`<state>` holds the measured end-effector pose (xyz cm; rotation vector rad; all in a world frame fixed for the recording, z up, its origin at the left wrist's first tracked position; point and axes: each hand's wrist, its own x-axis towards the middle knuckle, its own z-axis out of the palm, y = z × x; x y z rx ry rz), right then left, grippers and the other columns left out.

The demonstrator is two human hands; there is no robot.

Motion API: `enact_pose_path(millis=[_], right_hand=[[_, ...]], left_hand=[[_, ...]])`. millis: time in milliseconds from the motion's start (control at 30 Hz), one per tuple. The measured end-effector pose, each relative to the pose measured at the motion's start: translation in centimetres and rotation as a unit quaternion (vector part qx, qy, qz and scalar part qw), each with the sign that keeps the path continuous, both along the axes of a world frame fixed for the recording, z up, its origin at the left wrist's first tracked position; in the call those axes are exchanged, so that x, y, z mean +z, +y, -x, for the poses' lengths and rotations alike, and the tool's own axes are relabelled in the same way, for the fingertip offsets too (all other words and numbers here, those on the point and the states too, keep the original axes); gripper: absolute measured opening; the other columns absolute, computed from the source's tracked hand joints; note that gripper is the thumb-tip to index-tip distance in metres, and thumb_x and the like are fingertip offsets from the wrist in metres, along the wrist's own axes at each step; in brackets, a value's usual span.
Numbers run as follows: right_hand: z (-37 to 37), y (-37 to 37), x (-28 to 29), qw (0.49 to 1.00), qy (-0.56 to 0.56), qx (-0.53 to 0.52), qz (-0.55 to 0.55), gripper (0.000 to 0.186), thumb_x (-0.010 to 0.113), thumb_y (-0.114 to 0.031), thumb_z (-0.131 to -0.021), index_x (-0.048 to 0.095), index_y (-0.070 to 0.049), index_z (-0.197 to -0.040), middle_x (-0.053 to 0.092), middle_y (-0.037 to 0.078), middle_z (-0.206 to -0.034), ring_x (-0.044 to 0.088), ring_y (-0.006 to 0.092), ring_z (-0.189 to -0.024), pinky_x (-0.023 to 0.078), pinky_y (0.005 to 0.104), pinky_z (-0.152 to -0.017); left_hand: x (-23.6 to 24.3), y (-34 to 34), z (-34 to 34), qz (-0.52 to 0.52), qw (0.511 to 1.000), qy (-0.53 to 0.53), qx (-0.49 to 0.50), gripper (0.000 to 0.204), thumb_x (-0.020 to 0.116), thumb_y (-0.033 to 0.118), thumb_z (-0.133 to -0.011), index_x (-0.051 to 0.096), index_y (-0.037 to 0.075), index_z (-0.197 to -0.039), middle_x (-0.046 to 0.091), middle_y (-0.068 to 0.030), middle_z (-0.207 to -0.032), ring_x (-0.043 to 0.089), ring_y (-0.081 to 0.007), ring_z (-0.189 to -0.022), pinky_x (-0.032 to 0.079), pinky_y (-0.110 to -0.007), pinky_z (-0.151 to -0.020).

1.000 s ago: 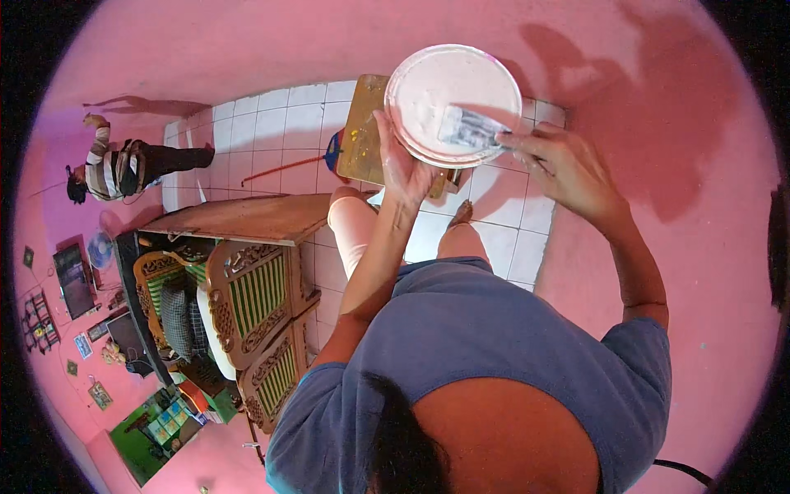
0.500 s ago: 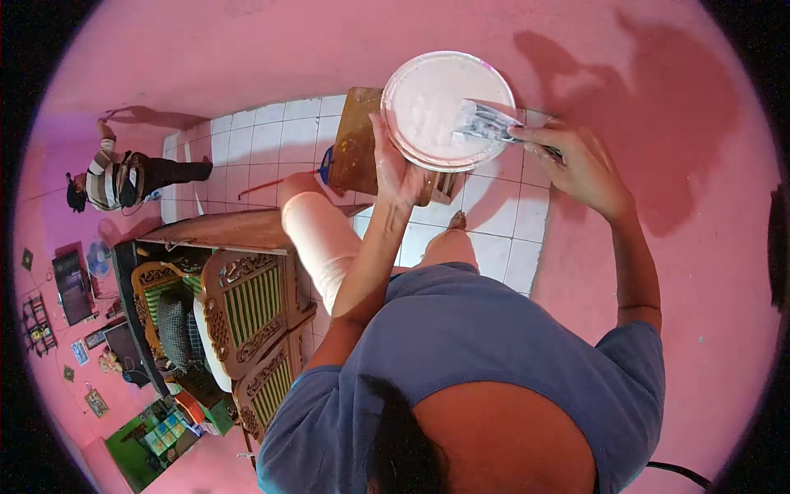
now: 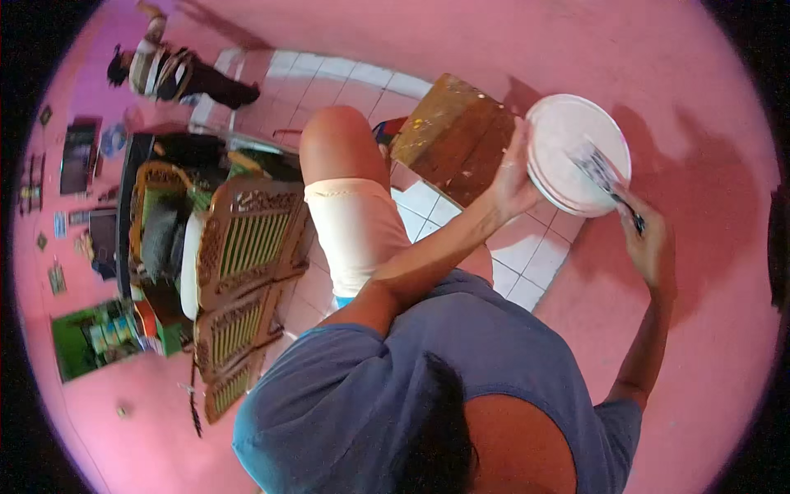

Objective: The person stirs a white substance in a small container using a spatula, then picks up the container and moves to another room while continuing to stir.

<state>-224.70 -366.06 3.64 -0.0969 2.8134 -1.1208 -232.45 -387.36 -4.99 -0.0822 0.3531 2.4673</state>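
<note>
My left hand (image 3: 512, 177) grips the left rim of a round white bucket (image 3: 568, 136) filled with white paint, held up close to a pink wall (image 3: 699, 99). My right hand (image 3: 650, 243) is closed on the dark handle of a paintbrush (image 3: 601, 169), and its paint-covered bristles lie over the paint inside the bucket. My bent knee (image 3: 341, 148), in pale shorts, is raised to the left of the bucket. A paint-spattered wooden stool (image 3: 453, 136) stands below the bucket on the tiles.
White floor tiles (image 3: 535, 255) run along the foot of the pink wall. Carved wooden chairs (image 3: 239, 247) with green cushions stand at the left. Another person (image 3: 164, 70) is at the far upper left. Pictures hang on the left wall.
The bucket, brush and both hands have shifted toward the right of the view. My knee has risen and come to the middle. The brush stays in the bucket.
</note>
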Motion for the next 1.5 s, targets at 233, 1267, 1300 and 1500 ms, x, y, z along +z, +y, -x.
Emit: enact_pose_path(millis=[233,1267,1300,1500], right_hand=[[2.3,-2.4,-0.1,0.998,-0.041,0.048,0.007,0.029,0.052,-0.007,-0.096,0.060,0.001,-0.123,0.063,0.016,-0.123,0.060,0.0214,-0.113,0.044,0.0310,-0.097],[6.2,-6.6,2.6,0.984,-0.060,0.164,-0.034,0.031,0.052,-0.006,-0.095,0.059,-0.002,-0.125,0.061,0.017,-0.124,0.058,0.0245,-0.116,0.043,0.0309,-0.100],[6.2,-6.4,2.5,0.982,-0.039,0.180,-0.050,0.031,0.053,-0.007,-0.096,0.059,-0.002,-0.126,0.064,0.015,-0.120,0.061,0.0217,-0.111,0.045,0.0295,-0.095],[7.4,-7.7,1.6,0.985,-0.009,0.169,-0.022,0.033,0.055,-0.009,-0.095,0.059,-0.004,-0.128,0.060,0.006,-0.089,0.048,0.0111,-0.071,0.043,0.0253,-0.067]], left_hand=[[-1.1,-3.3,0.0,-0.054,0.997,0.000,0.052,0.075,0.035,0.066,-0.092,0.033,0.013,-0.145,0.039,-0.0151,-0.147,0.041,-0.0329,-0.133,0.038,-0.053,-0.108],[0.1,-7.9,-1.4,-0.054,0.981,-0.029,0.184,0.081,0.039,0.069,-0.090,0.029,0.013,-0.148,0.036,-0.0141,-0.149,0.039,-0.0306,-0.135,0.038,-0.051,-0.108],[0.0,-7.7,-1.4,-0.054,0.979,-0.028,0.193,0.081,0.039,0.069,-0.090,0.029,0.013,-0.148,0.036,-0.0141,-0.149,0.039,-0.0306,-0.135,0.038,-0.051,-0.108],[0.8,-8.7,0.5,-0.035,0.972,0.017,0.231,0.079,0.041,0.065,-0.091,0.031,0.010,-0.146,0.038,-0.0176,-0.147,0.041,-0.0319,-0.133,0.036,-0.053,-0.109]])
